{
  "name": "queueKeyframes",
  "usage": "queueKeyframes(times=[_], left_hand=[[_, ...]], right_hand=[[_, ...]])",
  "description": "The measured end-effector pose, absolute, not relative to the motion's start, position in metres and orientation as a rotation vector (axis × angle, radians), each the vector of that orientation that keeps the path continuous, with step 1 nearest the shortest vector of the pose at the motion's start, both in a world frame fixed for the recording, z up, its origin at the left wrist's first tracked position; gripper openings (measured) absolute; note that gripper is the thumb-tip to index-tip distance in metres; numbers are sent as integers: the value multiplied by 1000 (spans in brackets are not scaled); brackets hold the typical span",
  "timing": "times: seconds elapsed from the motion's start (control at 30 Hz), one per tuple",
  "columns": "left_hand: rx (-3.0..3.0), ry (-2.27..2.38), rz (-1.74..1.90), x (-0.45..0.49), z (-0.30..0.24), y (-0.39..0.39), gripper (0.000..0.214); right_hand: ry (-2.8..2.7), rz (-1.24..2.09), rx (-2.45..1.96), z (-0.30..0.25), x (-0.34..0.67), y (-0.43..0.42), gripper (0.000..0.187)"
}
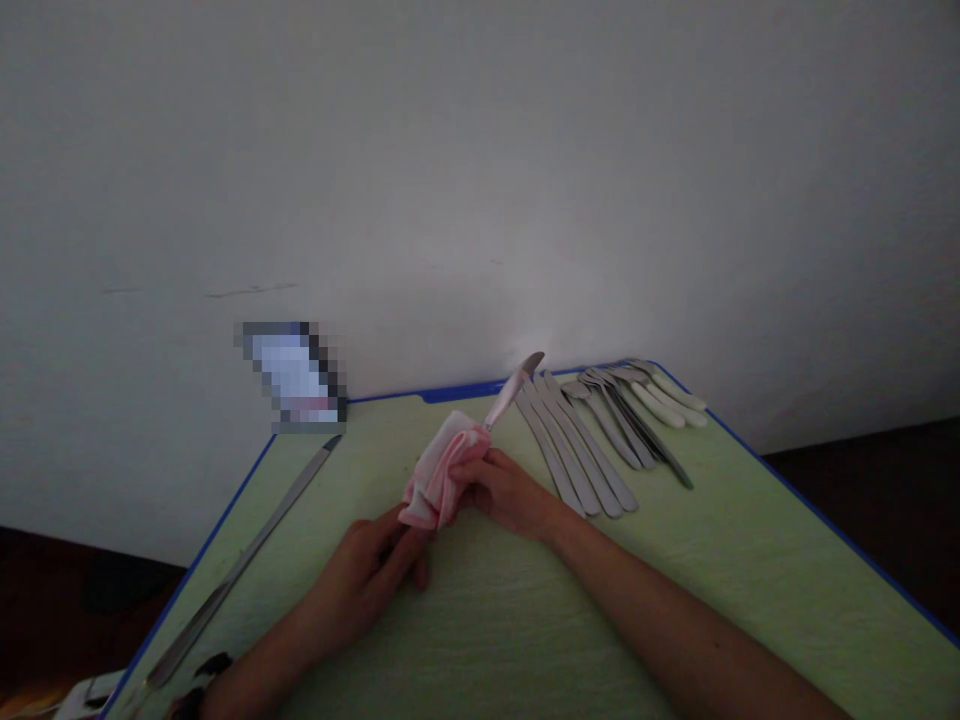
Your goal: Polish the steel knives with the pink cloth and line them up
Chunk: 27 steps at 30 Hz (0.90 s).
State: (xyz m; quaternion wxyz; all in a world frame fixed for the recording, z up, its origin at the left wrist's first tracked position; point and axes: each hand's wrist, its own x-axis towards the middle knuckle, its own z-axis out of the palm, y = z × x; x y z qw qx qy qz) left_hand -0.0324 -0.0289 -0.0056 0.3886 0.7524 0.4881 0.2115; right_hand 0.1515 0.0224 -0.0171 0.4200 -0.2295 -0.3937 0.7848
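- Knife (512, 388): in the head view it sits just past the middle of the desk (675, 560). Its near part is wrapped in the pink cloth (439, 470), and its far end slants up and to the right out of the bundle, with the grey tip close to the desk's back edge.
- My right hand (514, 495) is closed around the right side of the pink cloth, fingers curled over the bunched fabric where the knife goes in.
- My left hand (371, 570) lies low on the desk, fingers drawn narrow and pinching the near, lower end of the cloth. The two hands are close together, with the cloth between them.
- I cannot tell whether the handle or the blade is the part hidden in the cloth.
- Just right of my right hand, a row of plain metal knives (581, 455) lies side by side on the green surface, apart from the one I hold.
- Further right, near the back corner, a cluster of cutlery with white handles (652, 400) lies fanned out.
- Well to the left, one long knife (255, 545) lies alone along the blue-edged side.
- A pixelated object (294, 378) stands at the back left against the pale wall (480, 180).
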Motion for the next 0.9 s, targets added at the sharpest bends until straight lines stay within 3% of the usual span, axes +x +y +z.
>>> queueKeyframes(times=[0.27, 0.47, 0.6, 0.9], left_hand=[[1935, 1293, 492, -32, -2, -28, 50], [1946, 1232, 599, -36, -11, -42, 53], [2027, 1177, 576, -32, -13, -47, 52], [1881, 1467, 596, -31, -3, -31, 46]], right_hand=[[-1028, 1981, -659, -21, 150, 24, 22], [-623, 1890, -671, -22, 146, 30, 35], [-660, 1873, -637, -23, 145, 32, 45], [-952, 1991, -626, -18, 151, 24, 41]])
